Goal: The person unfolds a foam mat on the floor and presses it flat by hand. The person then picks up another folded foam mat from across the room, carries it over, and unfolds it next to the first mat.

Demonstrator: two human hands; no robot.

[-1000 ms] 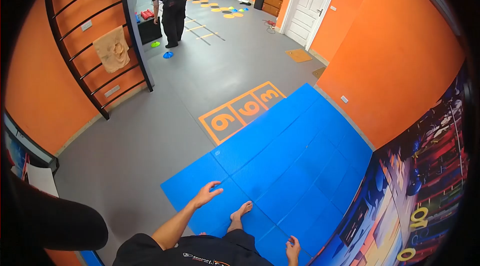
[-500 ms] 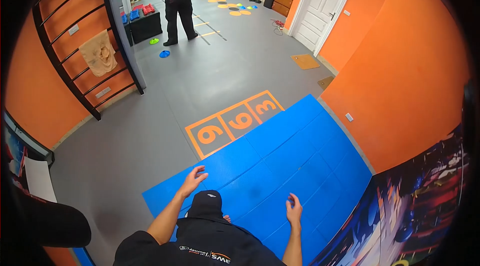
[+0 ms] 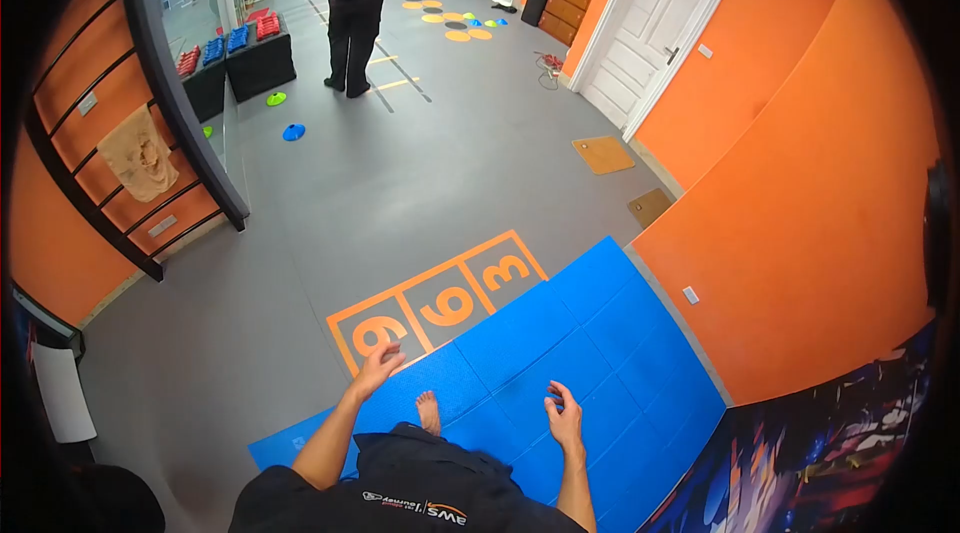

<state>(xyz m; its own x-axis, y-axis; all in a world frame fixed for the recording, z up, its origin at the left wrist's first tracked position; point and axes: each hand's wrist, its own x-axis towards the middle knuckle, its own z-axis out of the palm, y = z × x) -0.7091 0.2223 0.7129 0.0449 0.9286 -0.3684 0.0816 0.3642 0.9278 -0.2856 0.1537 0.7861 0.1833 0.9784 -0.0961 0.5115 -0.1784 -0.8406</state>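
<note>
My left hand at eleven o'clock, right hand at two, both half-curled, empty: balance wants them loose, bare foot flat on the blue mat.

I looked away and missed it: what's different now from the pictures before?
The camera wearer has stepped nearer the orange numbers. The right hand has come further forward above the blue mat. The other person, bent by the black box before, now stands upright, away from it. The wearer's hands took or dropped nothing. The blue cone and towel stayed put.
</note>
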